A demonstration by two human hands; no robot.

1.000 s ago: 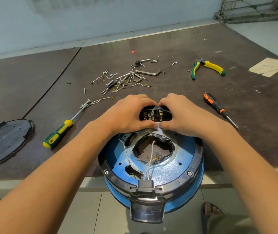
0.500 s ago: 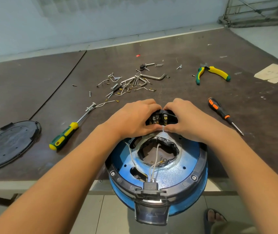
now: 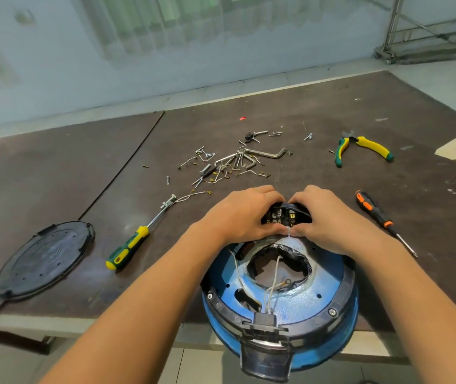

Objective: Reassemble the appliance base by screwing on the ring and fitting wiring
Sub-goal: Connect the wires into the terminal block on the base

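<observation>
The blue appliance base (image 3: 321,297) lies upside down at the table's near edge, with a black ring (image 3: 350,284) around its rim and white wires (image 3: 272,284) running from a black connector (image 3: 265,320) into the central hole. At the far side of the base, my left hand (image 3: 243,214) and my right hand (image 3: 329,217) close around a black terminal block (image 3: 283,214) with metal contacts. Thumbs and forefingers pinch a thin white wire (image 3: 289,232) just below the block.
A green-yellow screwdriver (image 3: 129,245) lies left of the base, an orange-black screwdriver (image 3: 379,214) to the right. Loose screws and hex keys (image 3: 237,162) are scattered behind my hands. Yellow-green pliers (image 3: 365,146) lie far right, and a black round cover (image 3: 43,259) sits at the left.
My hands stay on the terminal block and barely shift. The view has tilted upward, so everything sits lower in the frame.
</observation>
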